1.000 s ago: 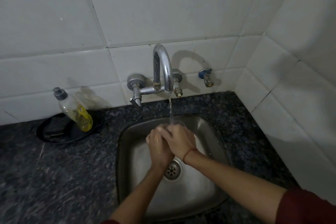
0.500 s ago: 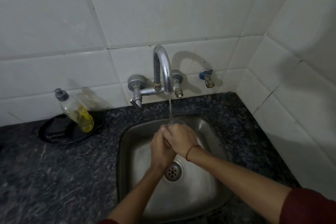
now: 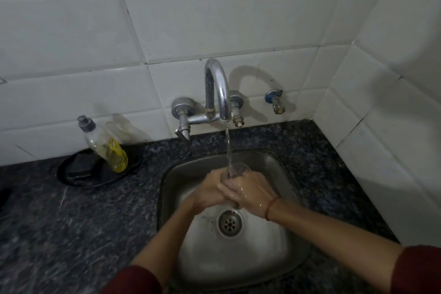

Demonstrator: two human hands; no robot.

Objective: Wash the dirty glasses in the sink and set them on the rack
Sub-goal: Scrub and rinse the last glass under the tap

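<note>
Both hands wrapped round a clear glass (image 3: pixel 237 169) over the steel sink (image 3: pixel 296 200), left hand (image 3: pixel 208 192) and right hand (image 3: pixel 250 192) gripping it tight, tap (image 3: pixel 216 86) water hitting its rim just above the fingers, dish soap bottle (image 3: pixel 105 144) way off left on the worktop (image 3: pixel 71 222)

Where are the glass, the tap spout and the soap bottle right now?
glass (image 3: pixel 239 169), head view, clear rim above the hands
tap spout (image 3: pixel 220 88), head view, curved chrome bend
soap bottle (image 3: pixel 108 148), head view, clear body above the yellow liquid
</note>
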